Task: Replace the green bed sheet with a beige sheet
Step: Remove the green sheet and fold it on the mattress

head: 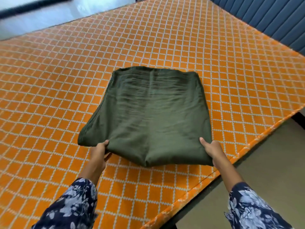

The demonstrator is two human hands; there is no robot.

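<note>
Presently, the left hand (99,150) pinches the near left corner of the folded green sheet (148,116), thumb on top. Soft, creased cloth, roughly square, it lies on the orange lattice-patterned mattress (49,80). Opposite, the right hand (212,149) grips the near right corner. Bare mattress surrounds the sheet; its right edge borders grey floor (264,162).

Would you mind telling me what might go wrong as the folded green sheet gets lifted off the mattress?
Both hands, left hand and right hand, grip only the near edge of the folded green sheet, so the far layers may sag and unfold. It also lies near the mattress edge and might slide off.
</note>
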